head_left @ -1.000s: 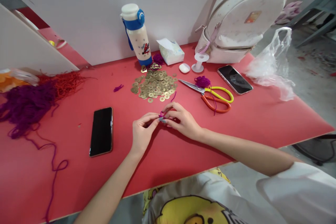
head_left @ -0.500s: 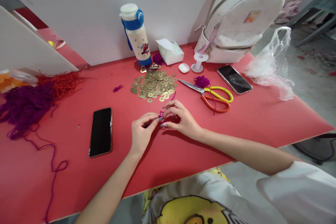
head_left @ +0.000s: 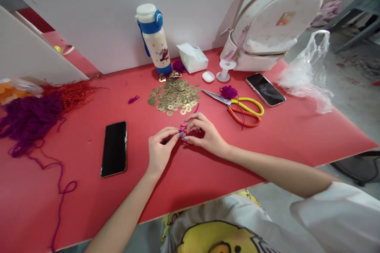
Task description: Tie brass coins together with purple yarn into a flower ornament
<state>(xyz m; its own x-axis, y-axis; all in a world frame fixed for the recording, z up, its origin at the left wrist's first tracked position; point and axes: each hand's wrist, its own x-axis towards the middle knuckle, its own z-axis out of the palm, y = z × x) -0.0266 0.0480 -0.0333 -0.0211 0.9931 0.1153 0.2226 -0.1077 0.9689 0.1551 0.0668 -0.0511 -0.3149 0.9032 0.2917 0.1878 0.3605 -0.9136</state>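
My left hand [head_left: 162,149] pinches a short piece of purple yarn [head_left: 183,127] between thumb and forefinger, low over the red table. Facing it from the right, my right hand [head_left: 210,137] has its thumb and fingers closed in on the same looped yarn. The fingertips of both hands nearly meet, so part of the yarn is hidden between them. A loose tail of it points up and right, toward a pile of brass-coloured coins with holes [head_left: 175,94] just beyond my hands.
Scissors [head_left: 230,102] with yellow and orange handles lie right of the coins, by a small purple yarn ball [head_left: 228,92]. One phone [head_left: 114,149] lies left, another [head_left: 265,89] right. A bottle [head_left: 154,41], tissue pack [head_left: 194,59], spool [head_left: 225,70] and backpack [head_left: 273,23] stand behind; purple yarn [head_left: 32,120] heaps left.
The thumb and fingers of my right hand have drawn slightly closer together at the yarn. My left hand holds almost the same place.
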